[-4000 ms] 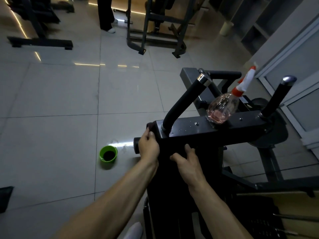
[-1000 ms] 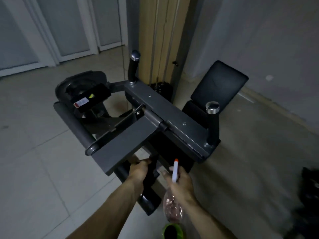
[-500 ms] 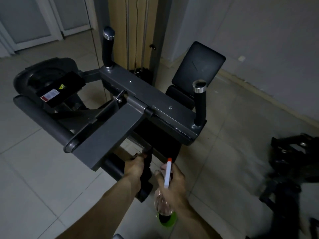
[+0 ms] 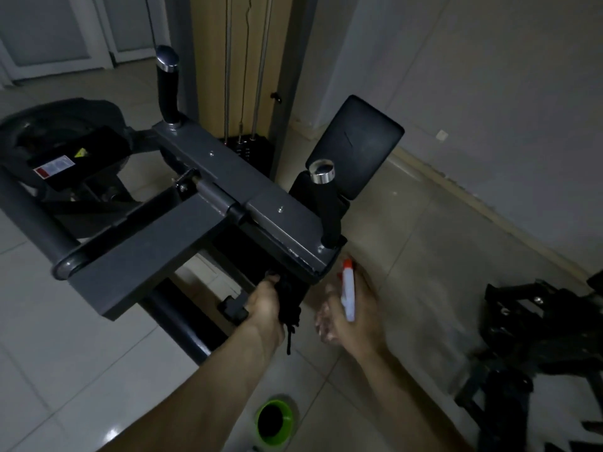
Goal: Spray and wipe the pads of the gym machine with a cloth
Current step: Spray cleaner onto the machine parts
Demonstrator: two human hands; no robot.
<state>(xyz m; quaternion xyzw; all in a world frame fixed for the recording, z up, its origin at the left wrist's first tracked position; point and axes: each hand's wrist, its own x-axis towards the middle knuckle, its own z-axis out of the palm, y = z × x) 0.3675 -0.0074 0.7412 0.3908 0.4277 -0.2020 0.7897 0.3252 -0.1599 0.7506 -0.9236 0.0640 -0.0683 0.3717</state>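
A dark grey gym machine (image 4: pixel 208 187) stands in front of me, with two upright black handles and a black back pad (image 4: pixel 357 145) at the far right. My left hand (image 4: pixel 264 305) grips a dark cloth (image 4: pixel 288 308) and presses it against the black pad under the machine's near crossbar. My right hand (image 4: pixel 354 316) holds a clear spray bottle (image 4: pixel 347 295) with a white and orange nozzle, upright, just right of the cloth below the crossbar's end.
A green cup (image 4: pixel 274 422) sits on the tiled floor between my forearms. Another black machine (image 4: pixel 535 337) lies low at the right. A weight stack with cables (image 4: pixel 246 145) and a wall stand behind. A round black padded bar (image 4: pixel 32 220) juts out at the left.
Four seconds ago both hands were on the machine and the bottle stood on its crossbar. Now my right hand holds the bottle, I stand on another side, and both hands have risen slightly toward the crossbar.
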